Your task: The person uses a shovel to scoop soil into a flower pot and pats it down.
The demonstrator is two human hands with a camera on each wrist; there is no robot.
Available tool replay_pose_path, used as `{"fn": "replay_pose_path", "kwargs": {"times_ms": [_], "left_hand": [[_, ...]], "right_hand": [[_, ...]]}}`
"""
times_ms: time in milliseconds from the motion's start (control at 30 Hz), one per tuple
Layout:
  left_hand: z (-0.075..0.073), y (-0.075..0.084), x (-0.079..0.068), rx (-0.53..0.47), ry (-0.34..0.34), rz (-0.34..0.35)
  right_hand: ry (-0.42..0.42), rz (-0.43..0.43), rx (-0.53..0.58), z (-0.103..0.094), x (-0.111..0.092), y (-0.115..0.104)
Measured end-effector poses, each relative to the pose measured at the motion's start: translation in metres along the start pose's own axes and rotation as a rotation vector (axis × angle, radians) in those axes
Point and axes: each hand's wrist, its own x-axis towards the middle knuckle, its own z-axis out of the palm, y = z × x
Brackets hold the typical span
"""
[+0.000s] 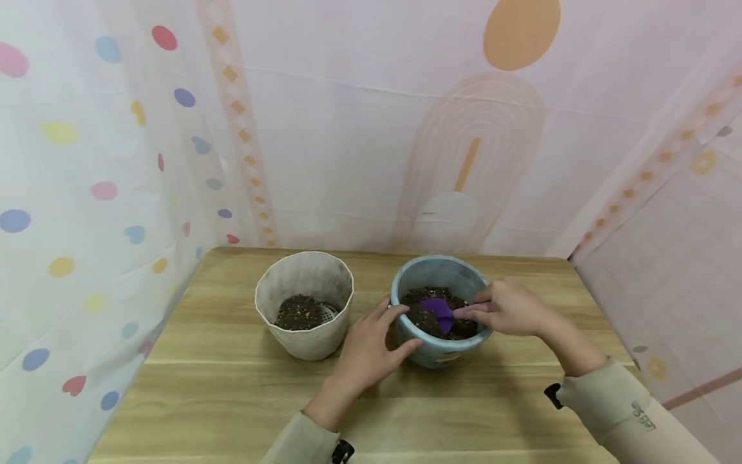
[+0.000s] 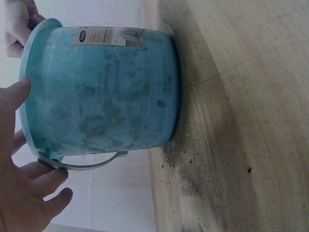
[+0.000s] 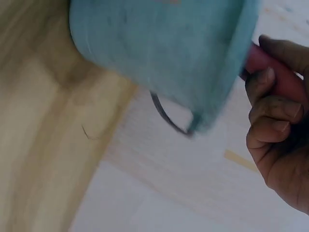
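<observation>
A light blue bucket [image 1: 443, 354] with dark soil [image 1: 414, 316] inside stands right of centre on the table. My right hand [image 1: 513, 307] grips the pinkish-red handle [image 3: 277, 77] of a small trowel over the bucket's right rim. Its purple blade [image 1: 438, 311] lies in the soil, partly covered. At the bucket's left rim, my left hand [image 1: 371, 348] holds on with thumb and forefinger, the other fingers spread by the bucket's grey carrying handle [image 2: 79, 167]. A whitish pot [image 1: 313, 341] with a wavy rim stands left of my left hand.
Some soil [image 1: 298, 312] and a perforated grey piece [image 1: 328, 314] lie in the whitish pot. Crumbs of soil [image 2: 188, 179] are scattered on the wooden table [image 1: 203, 361] beside the bucket. Patterned cloth [image 1: 330, 161] hangs behind the table and along both sides.
</observation>
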Motion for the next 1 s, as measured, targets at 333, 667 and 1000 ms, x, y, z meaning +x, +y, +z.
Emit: {"fn": "replay_pose_path", "kwargs": {"times_ms": [333,667,1000], "left_hand": [[0.001,0.000,0.002,-0.011,-0.004,-0.005],[0.001,0.001,0.002,0.011,-0.004,-0.015],[0.004,0.000,0.000,0.002,0.031,0.015]], "right_hand": [[-0.025,0.157,0.255,0.003,-0.006,0.000],[0.010,0.459,0.414,0.003,-0.022,0.004],[0.087,0.439,0.589,0.007,-0.031,0.012]]}}
